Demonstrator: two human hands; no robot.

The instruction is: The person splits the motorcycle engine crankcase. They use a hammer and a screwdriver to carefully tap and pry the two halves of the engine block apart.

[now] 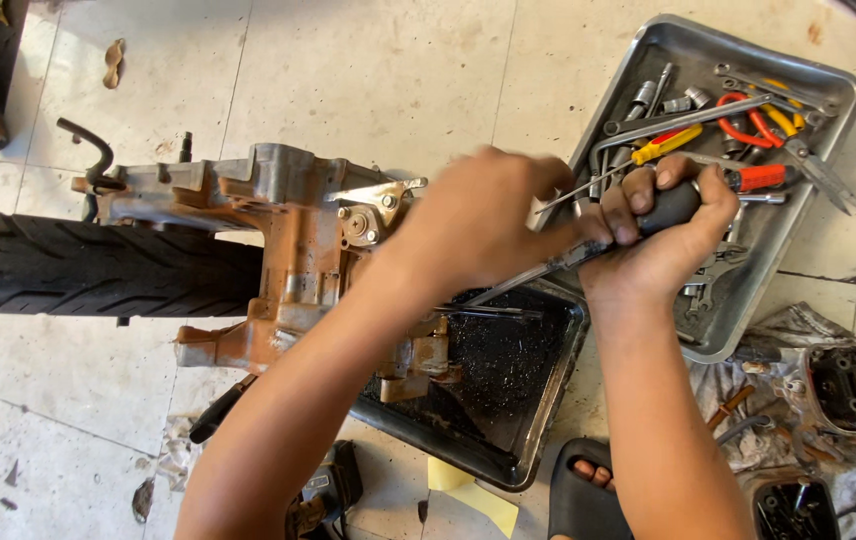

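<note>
My right hand [663,235] grips the black handle of a long screwdriver [548,268] whose metal shaft slants down to the left. My left hand [483,220] rests over the shaft near the handle, fingers curled around it. The shaft's tip runs under my left forearm toward a rusty, muddy engine crankcase [293,250] lying on the tiled floor. A black tyre [88,265] lies against the crankcase's left side. The tip itself is hidden by my arm.
A dark oily drain tray [523,410] sits under the engine's right end. A metal tool tray [828,150] at upper right holds pliers, wrenches, sockets and screwdrivers. Engine parts [853,385] lie on rags at the right. A sandalled foot [588,490] shows at the bottom.
</note>
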